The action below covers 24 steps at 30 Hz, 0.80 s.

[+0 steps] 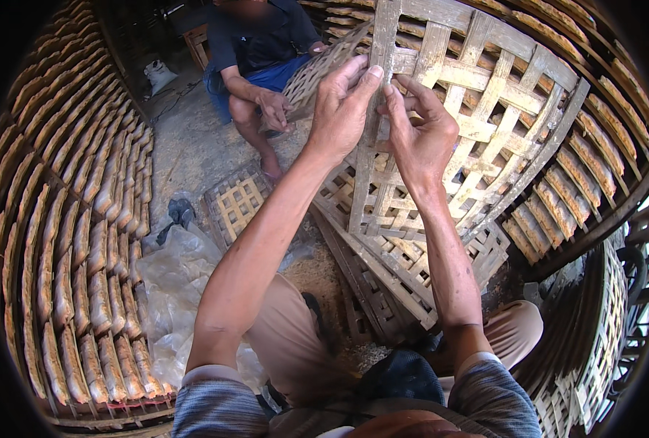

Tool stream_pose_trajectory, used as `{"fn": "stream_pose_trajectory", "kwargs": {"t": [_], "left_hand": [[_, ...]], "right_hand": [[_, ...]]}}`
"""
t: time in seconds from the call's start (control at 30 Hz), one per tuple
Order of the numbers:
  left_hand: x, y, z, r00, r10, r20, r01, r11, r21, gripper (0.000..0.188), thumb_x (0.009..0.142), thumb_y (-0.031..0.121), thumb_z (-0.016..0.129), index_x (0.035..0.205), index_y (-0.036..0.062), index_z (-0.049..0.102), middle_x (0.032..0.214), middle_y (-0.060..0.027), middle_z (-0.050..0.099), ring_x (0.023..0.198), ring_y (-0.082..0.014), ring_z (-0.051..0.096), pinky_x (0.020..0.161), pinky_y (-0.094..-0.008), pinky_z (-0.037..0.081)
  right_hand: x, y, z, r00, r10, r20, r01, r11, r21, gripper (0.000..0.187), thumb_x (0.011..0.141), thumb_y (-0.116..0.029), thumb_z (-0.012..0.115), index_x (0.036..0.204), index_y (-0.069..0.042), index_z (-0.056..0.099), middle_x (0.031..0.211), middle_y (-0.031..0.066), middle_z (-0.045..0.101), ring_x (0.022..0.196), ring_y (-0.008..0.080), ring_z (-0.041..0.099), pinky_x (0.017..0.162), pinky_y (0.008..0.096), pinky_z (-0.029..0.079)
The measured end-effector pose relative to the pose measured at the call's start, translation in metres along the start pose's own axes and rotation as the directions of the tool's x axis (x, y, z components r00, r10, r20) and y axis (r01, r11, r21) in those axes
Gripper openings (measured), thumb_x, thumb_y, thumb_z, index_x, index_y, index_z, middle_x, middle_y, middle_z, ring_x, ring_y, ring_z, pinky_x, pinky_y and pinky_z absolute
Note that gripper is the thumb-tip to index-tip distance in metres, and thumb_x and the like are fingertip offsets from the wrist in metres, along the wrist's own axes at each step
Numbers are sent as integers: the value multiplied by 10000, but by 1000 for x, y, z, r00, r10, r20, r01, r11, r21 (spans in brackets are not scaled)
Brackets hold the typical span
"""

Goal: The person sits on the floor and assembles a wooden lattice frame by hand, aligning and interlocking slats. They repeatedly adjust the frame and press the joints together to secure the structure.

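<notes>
A large open-weave bamboo lattice panel [485, 95] stands tilted in front of me. My left hand [342, 109] pinches a vertical bamboo strip [380, 51] of it near the top, thumb and fingers closed on the strip. Just to its right, my right hand [419, 135] also holds the lattice, fingertips meeting the same strip. Both forearms reach up from the lower edge.
Another person [255, 44] sits opposite, holding a woven bamboo panel [317, 66]. More lattice panels [383, 277] lie under mine and a small one [238, 204] lies on the ground. Racks of flat brown cakes [83, 241] fill the left; clear plastic [174, 285] lies beside my knee.
</notes>
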State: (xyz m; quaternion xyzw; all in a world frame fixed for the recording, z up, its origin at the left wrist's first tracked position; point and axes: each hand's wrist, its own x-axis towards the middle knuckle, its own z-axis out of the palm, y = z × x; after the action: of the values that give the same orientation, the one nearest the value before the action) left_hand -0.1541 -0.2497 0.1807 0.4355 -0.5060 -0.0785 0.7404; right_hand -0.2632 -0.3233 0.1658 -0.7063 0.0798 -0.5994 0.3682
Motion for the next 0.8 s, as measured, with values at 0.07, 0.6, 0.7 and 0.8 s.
{"fn": "stream_pose_trajectory", "kwargs": {"t": [0.07,0.6,0.7,0.8], "left_hand": [[-2,6,5,1000,-25,-5,25,999,22,315,1114,242,594,1226,-40,676,1044,-52,716,975,-84,653,830,-251,535],[-5,8,7,1000,-7,-30,6,1000,-18,281,1115,227,591,1249,-11,658,1053,-3,665,857,-30,566,701,-208,485],[-7,7,3,997,-81,-5,81,997,-7,359,1106,226,608,1373,-12,624,1249,-27,652,1099,-88,640,920,-235,548],[-5,6,5,1000,-4,-19,4,1000,19,326,1108,214,604,1327,-23,645,1205,-37,674,1073,-88,637,921,-255,538]], "right_hand": [[2,-8,2,978,205,43,-209,965,161,292,1012,-156,748,1203,64,736,780,113,781,550,111,680,419,246,469],[-1,-7,31,978,99,-181,-48,962,267,128,1010,-84,708,986,36,743,665,50,729,525,54,624,489,203,464],[-13,-12,19,984,150,-99,-114,946,304,67,982,-63,735,960,-6,706,624,25,694,568,45,631,525,190,461],[-10,1,8,990,85,-111,-71,989,127,85,977,-71,747,935,-17,695,651,35,708,563,50,634,523,197,473]]}}
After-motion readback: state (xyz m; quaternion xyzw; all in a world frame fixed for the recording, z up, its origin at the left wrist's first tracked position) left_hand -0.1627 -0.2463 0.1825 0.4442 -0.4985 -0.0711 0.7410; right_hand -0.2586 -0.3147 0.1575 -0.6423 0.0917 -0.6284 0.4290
